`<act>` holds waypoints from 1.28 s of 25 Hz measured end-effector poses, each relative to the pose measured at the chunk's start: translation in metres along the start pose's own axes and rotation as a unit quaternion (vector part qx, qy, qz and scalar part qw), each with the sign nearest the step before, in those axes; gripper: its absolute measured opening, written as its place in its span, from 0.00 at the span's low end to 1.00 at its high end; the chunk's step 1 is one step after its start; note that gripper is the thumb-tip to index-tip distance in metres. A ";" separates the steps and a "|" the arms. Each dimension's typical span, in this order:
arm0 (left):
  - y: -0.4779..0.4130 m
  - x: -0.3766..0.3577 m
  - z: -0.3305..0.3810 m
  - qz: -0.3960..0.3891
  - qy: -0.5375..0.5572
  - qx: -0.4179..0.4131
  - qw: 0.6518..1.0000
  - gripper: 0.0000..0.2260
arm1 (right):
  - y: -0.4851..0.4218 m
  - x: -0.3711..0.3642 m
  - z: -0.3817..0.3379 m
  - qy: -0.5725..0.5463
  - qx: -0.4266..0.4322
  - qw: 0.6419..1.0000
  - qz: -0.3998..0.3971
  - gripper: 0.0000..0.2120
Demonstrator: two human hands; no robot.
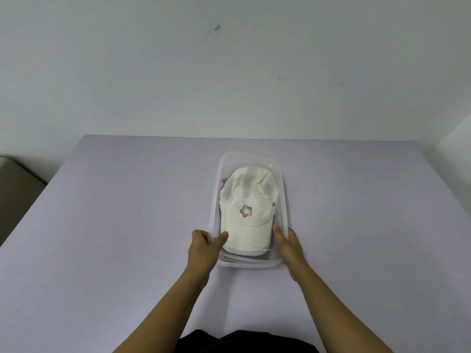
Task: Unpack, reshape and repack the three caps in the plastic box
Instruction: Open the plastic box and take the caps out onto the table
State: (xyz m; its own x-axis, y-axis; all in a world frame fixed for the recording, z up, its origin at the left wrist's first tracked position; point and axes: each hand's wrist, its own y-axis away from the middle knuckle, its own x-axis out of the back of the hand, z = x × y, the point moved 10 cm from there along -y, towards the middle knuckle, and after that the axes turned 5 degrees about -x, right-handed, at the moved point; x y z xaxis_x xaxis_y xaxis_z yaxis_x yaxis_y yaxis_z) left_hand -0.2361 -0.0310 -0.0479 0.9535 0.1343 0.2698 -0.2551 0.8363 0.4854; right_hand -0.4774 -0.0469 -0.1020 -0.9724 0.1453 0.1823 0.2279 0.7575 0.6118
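From my remote feed, both hands frame the near end of the plastic box (285, 197) on the lavender counter (114, 225). The left hand (204, 248) curls loosely around the box's near-left corner, thumb hooked over the rim and touching the brim of the white cap (246, 212), fingers folded outside the wall. The right hand (289, 244) lies flat and open along the near-right wall, fingers together and reaching just inside the rim beside the brim; I cannot tell whether it grips anything. The box sits near the middle of the counter, slightly right, its long side running away from me, with bare surface on every side, most of it to the left. The far counter edge meets a pale wall (229, 72) just beyond the box. Inside, the white cap, bearing a multicoloured logo (245, 211), lies on top with its brim toward me; a dark red cap (225, 183) shows beneath at the left edge and near the brim. A third cap I cannot make out for certain.
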 end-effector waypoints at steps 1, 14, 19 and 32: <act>0.005 -0.008 0.002 -0.017 0.103 0.001 0.995 0.15 | 0.000 -0.001 0.001 -0.012 -0.006 1.000 -0.013 0.33; -0.084 0.182 -0.017 0.104 0.404 -0.067 0.906 0.15 | 0.000 -0.003 0.001 0.166 0.030 0.986 0.011 0.28; -0.098 0.166 -0.071 0.096 0.372 0.000 0.923 0.19 | 0.001 -0.002 0.003 0.184 0.024 0.982 0.020 0.30; -0.115 0.153 -0.105 0.139 -0.074 0.066 0.985 0.23 | -0.001 -0.005 0.001 0.192 0.015 0.981 0.028 0.33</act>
State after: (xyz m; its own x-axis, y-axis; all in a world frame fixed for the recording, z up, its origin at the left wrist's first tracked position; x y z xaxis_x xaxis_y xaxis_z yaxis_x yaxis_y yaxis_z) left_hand -0.0437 -0.0507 -0.1502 0.8122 0.2618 0.5214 -0.5314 0.7007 0.4760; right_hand -0.4727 -0.0480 -0.1044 -0.8674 -0.0591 0.4942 0.2723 0.7749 0.5705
